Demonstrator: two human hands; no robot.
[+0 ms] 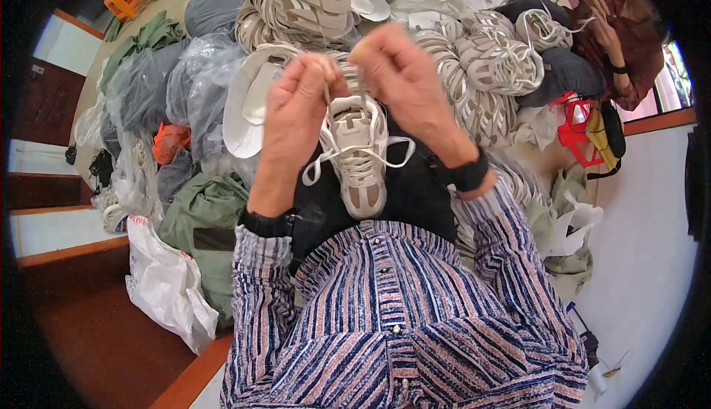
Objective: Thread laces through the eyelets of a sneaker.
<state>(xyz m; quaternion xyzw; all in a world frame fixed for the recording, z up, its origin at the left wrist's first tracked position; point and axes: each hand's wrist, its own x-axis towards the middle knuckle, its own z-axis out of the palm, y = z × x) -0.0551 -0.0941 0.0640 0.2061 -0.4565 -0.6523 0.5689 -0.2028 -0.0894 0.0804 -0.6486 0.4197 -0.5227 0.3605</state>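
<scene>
A beige and white sneaker [357, 138] rests on my lap, its toe pointing toward me. A pale shoelace [361, 163] crosses its front, and loose loops of it stick out on both sides. Above the shoe's collar my left hand [295, 101] is closed in a pinch, with a strand of the lace running down from its fingertips. My right hand [406, 79], slightly blurred, is raised beside it; its fingers pinch another strand that runs down toward the shoe. The fingertips of the two hands are close together but apart.
Stacked shoe uppers [296, 5] lie ahead, and more laced shoes [498, 61] are piled to the right. Clear plastic bags [200, 75] and a green sack [204, 224] fill the left. Another person [629, 31] works at the far right, near a red stool [576, 131].
</scene>
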